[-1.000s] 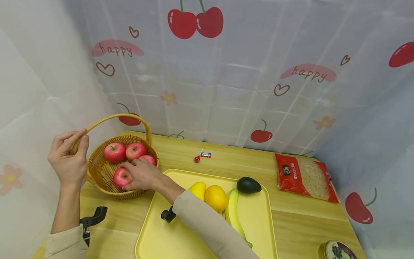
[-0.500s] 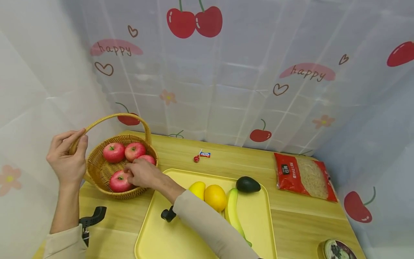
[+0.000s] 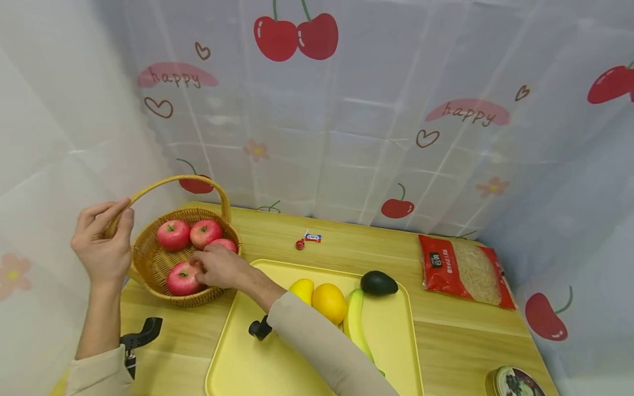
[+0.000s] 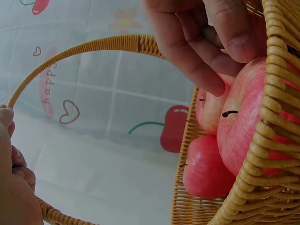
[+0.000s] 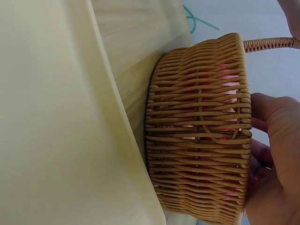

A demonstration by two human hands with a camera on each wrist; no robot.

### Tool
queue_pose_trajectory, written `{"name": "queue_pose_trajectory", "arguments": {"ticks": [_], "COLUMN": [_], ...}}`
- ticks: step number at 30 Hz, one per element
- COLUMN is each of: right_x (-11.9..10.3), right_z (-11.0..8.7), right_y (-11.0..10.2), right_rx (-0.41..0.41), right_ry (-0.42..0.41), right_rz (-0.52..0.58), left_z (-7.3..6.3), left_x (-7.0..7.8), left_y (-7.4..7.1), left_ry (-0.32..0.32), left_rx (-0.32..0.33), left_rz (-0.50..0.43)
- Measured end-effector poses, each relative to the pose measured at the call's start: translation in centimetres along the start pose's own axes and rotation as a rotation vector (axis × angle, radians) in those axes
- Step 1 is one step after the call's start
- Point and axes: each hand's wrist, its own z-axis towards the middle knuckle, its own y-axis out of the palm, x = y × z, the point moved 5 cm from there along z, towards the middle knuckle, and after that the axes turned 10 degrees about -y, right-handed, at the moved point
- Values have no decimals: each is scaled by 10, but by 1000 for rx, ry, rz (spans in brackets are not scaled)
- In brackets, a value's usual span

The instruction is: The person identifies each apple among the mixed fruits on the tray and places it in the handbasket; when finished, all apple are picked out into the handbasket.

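A wicker basket [image 3: 198, 299] stands at the left of the table with several red apples inside. My left hand [image 3: 103, 242] grips the left side of its arched handle [image 3: 165, 179]. Over the basket's right rim reaches my right hand [image 3: 220, 268], its fingers loosely bent beside the front apple [image 3: 182, 279]. In the left wrist view that apple [image 4: 246, 117] lies in the basket just below the right fingers [image 4: 204, 75], which are not wrapped round it. Two other apples show at the back, and one is partly hidden behind the right hand. The right wrist view shows the basket's woven side [image 5: 199, 131].
A yellow tray [image 3: 238, 368] beside the basket holds a lemon-yellow fruit [image 3: 302, 290], an orange [image 3: 329, 303], a banana [image 3: 356, 319] and an avocado [image 3: 378, 283]. Behind it lie a lollipop [image 3: 300, 243] and a small wrapper [image 3: 313, 238]. A red packet [image 3: 465, 269] and round tin [image 3: 517, 382] are rightward.
The front apple has settled slightly left and down in the basket. My right fingers have come off its top and drawn to its right. The left hand keeps its hold on the handle.
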Motion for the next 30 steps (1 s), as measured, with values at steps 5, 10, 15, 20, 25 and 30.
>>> {"name": "queue_pose_trajectory", "arguments": {"ticks": [5, 10, 15, 20, 25, 30], "right_x": [0, -1, -3, -3, 6, 26], "right_z": [-1, -2, -4, -12, -35, -74], "right_y": [0, 0, -3, -14, -35, -61], "right_rx": [-11, -15, -8, 5, 49, 144], "right_ry": [-11, -22, -59, -82, -102, -85], "right_rz": [21, 29, 33, 35, 15, -29], "left_z": [1, 0, 0, 1, -3, -18], "left_x": [0, -1, 3, 6, 12, 46], "left_y": [-1, -1, -1, 0, 5, 23], "left_ry": [5, 2, 0, 19, 105, 152], "left_rx": [6, 4, 7, 26, 168, 410], "left_rz": [18, 19, 5, -6, 92, 248]}}
